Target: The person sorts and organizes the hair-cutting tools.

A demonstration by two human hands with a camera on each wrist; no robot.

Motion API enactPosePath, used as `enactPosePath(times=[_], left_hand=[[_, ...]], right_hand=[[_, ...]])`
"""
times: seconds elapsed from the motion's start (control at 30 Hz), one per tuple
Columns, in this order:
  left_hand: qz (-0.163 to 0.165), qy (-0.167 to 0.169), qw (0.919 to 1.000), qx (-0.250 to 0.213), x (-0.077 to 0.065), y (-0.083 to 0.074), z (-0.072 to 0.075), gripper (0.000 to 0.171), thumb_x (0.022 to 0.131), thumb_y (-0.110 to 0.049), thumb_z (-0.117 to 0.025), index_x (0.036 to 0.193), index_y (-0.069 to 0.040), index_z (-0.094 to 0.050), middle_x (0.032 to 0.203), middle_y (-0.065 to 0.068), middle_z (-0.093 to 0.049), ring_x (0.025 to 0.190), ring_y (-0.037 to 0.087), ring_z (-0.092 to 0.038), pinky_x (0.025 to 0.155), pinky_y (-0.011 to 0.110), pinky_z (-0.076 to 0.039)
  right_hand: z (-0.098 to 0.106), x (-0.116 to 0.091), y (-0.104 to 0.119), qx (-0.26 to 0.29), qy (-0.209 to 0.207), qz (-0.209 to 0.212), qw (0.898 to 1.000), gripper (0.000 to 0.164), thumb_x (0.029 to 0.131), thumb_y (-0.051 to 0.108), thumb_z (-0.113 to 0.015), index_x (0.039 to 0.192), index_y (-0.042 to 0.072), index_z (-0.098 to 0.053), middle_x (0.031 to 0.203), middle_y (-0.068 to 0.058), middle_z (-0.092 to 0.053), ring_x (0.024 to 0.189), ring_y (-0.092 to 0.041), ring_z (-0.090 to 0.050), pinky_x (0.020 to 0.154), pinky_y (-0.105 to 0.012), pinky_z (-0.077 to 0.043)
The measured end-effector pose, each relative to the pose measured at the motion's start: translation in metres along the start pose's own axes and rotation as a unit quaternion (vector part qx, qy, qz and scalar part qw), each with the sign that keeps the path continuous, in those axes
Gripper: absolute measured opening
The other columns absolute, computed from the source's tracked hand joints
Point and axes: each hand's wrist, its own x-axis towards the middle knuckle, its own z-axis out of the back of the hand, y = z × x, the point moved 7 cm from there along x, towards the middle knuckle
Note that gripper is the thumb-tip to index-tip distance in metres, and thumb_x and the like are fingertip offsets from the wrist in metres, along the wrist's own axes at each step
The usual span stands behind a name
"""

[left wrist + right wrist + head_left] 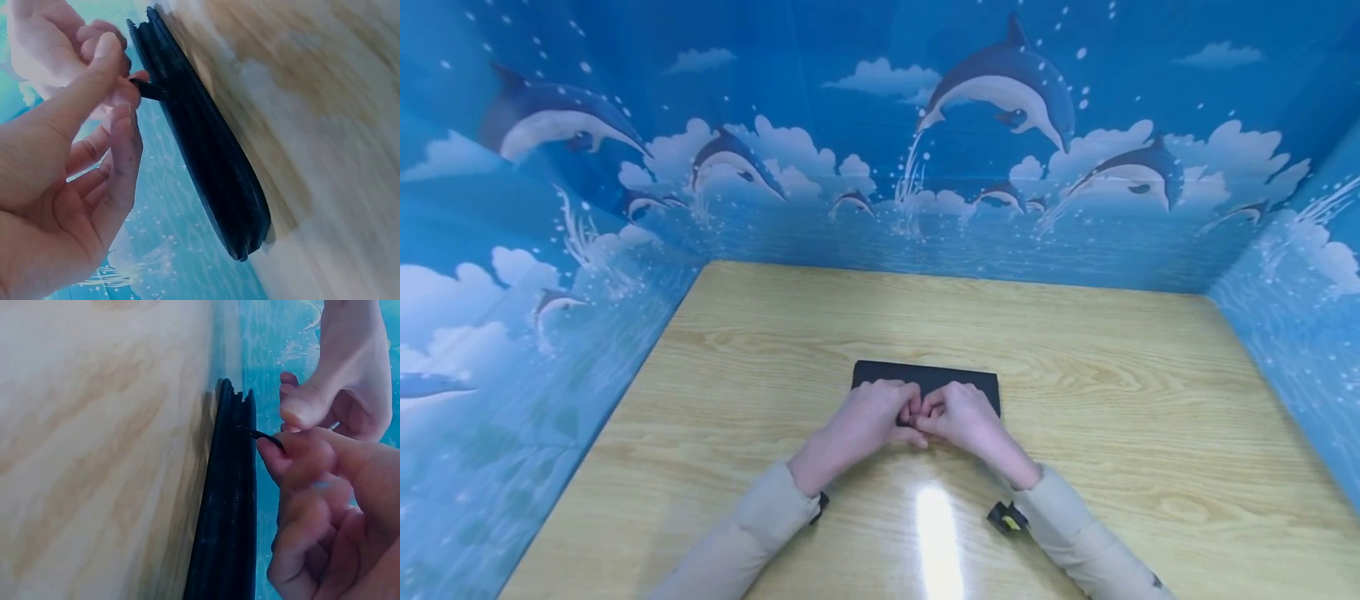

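A long black zippered pouch [925, 375] lies on the wooden table in front of both hands, its zipper edge facing the person. Thumb and forefinger of the right hand [962, 417] pinch the small black zipper pull [265, 435], which sticks out from the pouch. Zipper teeth run along the edge of the pouch [234, 500] in the right wrist view. Close against the right fingertips is the left hand [865, 417], its thumb apart from its bent fingers and nothing visibly gripped. In the left wrist view, fingers cover the end of the pull [150, 92].
The light wooden tabletop [1112, 375] extends around the pouch. Blue dolphin-print sheets [865, 217] rise at the back and both sides. Dark wrist devices [1007, 518] show below the sleeves, and a bright reflection lies on the table near the person.
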Motion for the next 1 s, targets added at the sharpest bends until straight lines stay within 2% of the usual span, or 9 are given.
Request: enactPosePath(times=[0.13,0.4,0.63,0.9,1.0], left_hand=[[0.013,0.005,0.9999,0.002,0.003,0.002,-0.002,0.035,0.072,-0.039,-0.088,0.081,-0.017,-0.063,0.068,-0.009,-0.059,0.058,0.001,-0.050,0.052,0.014,-0.042],[0.041,-0.002,0.9988,0.026,0.003,0.005,-0.003,0.020,0.081,-0.022,-0.087,0.077,-0.015,-0.068,0.065,-0.009,-0.060,0.055,0.001,-0.049,0.050,0.016,-0.041],[0.065,0.004,0.9978,0.015,-0.001,0.010,-0.001,0.018,0.082,-0.013,-0.085,0.076,-0.014,-0.067,0.064,-0.007,-0.060,0.055,0.004,-0.051,0.050,0.017,-0.042],[0.082,0.008,0.9959,0.038,-0.006,0.012,0.002,0.021,0.083,-0.018,-0.084,0.072,-0.015,-0.067,0.064,-0.007,-0.061,0.053,0.005,-0.051,0.049,0.019,-0.044],[0.088,0.013,0.9951,0.042,-0.008,0.013,0.002,0.023,0.082,-0.019,-0.085,0.070,-0.015,-0.066,0.063,-0.007,-0.061,0.052,0.005,-0.050,0.049,0.019,-0.044]], right_hand=[[0.000,0.001,0.000,-0.005,-0.002,0.001,1.000,0.019,0.084,0.027,-0.083,0.069,0.021,-0.073,0.062,0.014,-0.064,0.054,-0.004,-0.050,0.054,-0.021,-0.038],[0.002,0.000,0.002,0.025,0.005,0.031,0.999,0.011,0.089,0.024,-0.078,0.080,0.019,-0.074,0.065,0.012,-0.064,0.055,-0.004,-0.051,0.055,-0.020,-0.039],[0.022,-0.008,-0.009,0.018,-0.007,0.032,0.999,0.018,0.089,0.012,-0.074,0.083,0.016,-0.058,0.070,0.007,-0.058,0.055,-0.007,-0.049,0.053,-0.023,-0.040],[0.050,-0.017,-0.036,-0.015,-0.040,0.026,0.999,0.008,0.092,0.014,-0.072,0.093,0.013,-0.064,0.080,0.004,-0.066,0.064,-0.007,-0.057,0.061,-0.029,-0.047],[0.060,-0.020,-0.046,-0.022,-0.063,0.028,0.997,0.015,0.091,0.016,-0.075,0.103,0.010,-0.068,0.092,-0.002,-0.071,0.076,-0.015,-0.065,0.067,-0.036,-0.053]])
